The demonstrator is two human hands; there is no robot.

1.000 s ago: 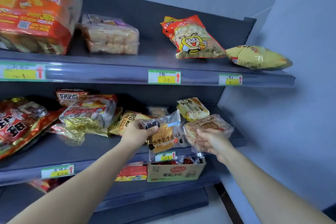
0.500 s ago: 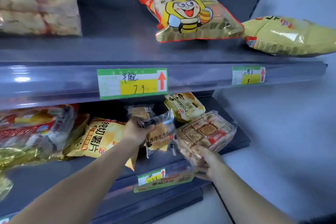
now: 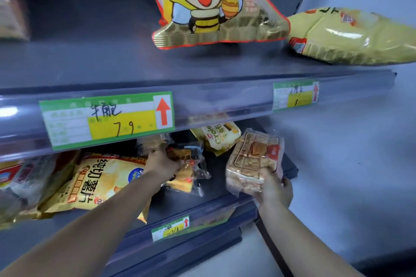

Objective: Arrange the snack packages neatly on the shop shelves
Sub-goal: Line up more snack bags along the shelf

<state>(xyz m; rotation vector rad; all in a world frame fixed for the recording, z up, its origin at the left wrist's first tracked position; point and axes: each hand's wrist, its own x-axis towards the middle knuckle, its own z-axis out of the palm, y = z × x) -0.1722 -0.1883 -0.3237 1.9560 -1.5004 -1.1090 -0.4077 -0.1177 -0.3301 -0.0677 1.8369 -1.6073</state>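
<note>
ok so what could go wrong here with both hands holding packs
The biscuit pack in the right hand sits tilted near the front corner of the shelf; released there, it may slide off. The left hand, gripping the toast pack, could nudge the chip bag, whose corner already overhangs the edge.

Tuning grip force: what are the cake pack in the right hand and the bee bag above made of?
Cake pack: clear glossy plastic film; the cakes show through. Bee bag: printed glossy film, possibly foil-lined; gold sheen at its crimped seam.
</note>
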